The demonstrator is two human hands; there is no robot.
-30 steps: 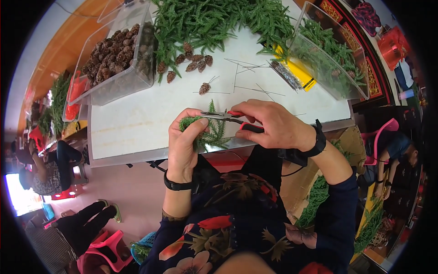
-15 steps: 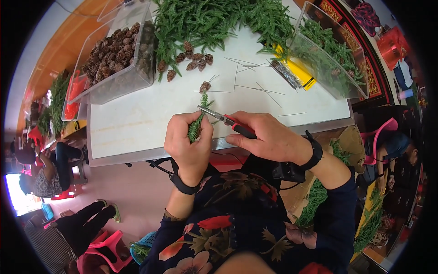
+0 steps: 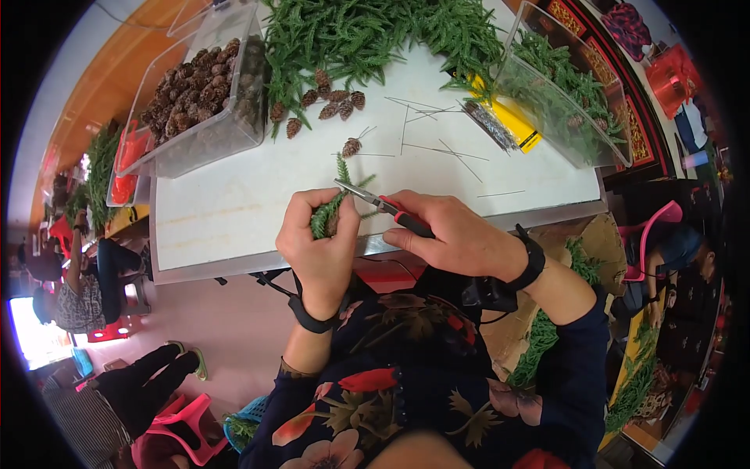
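My left hand (image 3: 314, 246) pinches an artificial pine sprig (image 3: 323, 214) over the table's near edge; green tips stick out beyond the fingers. Something brown, perhaps a pine cone, shows partly inside the fist. My right hand (image 3: 469, 238) is closed round red-and-black-handled pliers (image 3: 366, 195). Their jaw tips meet the sprig just above my left thumb and forefinger; whether they grip a wire there is too small to tell. Just beyond the sprig lies a single pine cone (image 3: 351, 147) with thin wire at its top.
Loose thin wires (image 3: 461, 159) and a yellow packet (image 3: 512, 121) lie on the white table (image 3: 219, 211). Further back are several pine cones (image 3: 337, 97) and a heap of green sprigs (image 3: 383, 39). Clear bins of cones (image 3: 199, 90) and greenery (image 3: 562, 78) flank it.
Both hands have shifted slightly left with the sprig and pliers. The sprig has turned in my left fingers, and a brown part now shows in the fist.
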